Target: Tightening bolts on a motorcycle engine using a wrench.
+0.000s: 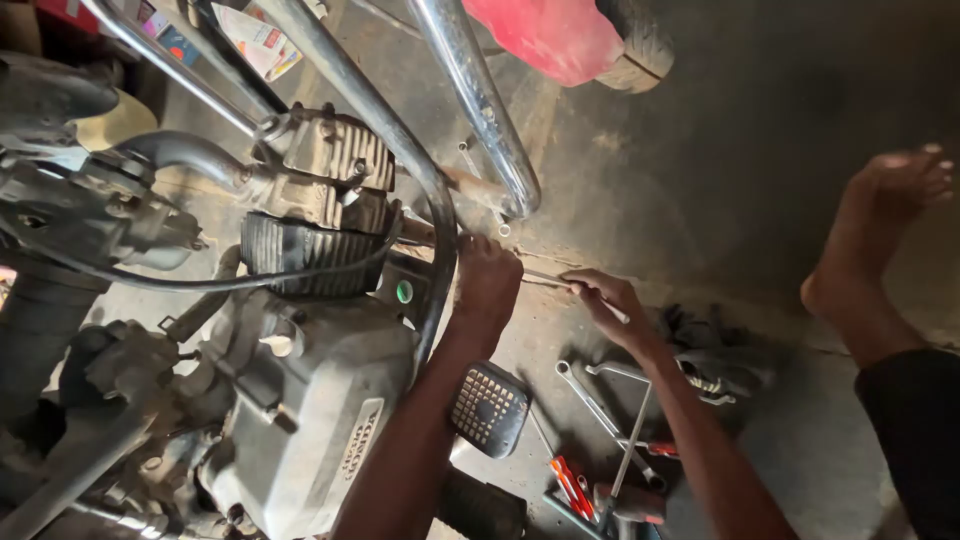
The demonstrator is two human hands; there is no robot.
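Wrenches of bare steel (590,395) lie below the right hand (612,305), which grips a thin metal rod (548,279). Left hand (487,280) clenches the rod's other end, beside a curved chrome frame tube (440,215) fronting the grey engine (310,400).

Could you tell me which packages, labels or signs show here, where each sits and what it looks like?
Printed papers or packets: top left, behind the frame tubes; white, yellow and red.
Raised lettering: on the grey engine cover; moulded, same grey.
Round green mark: on the frame beside the engine.

rod's (545,278) tip behind left hand (487,282)
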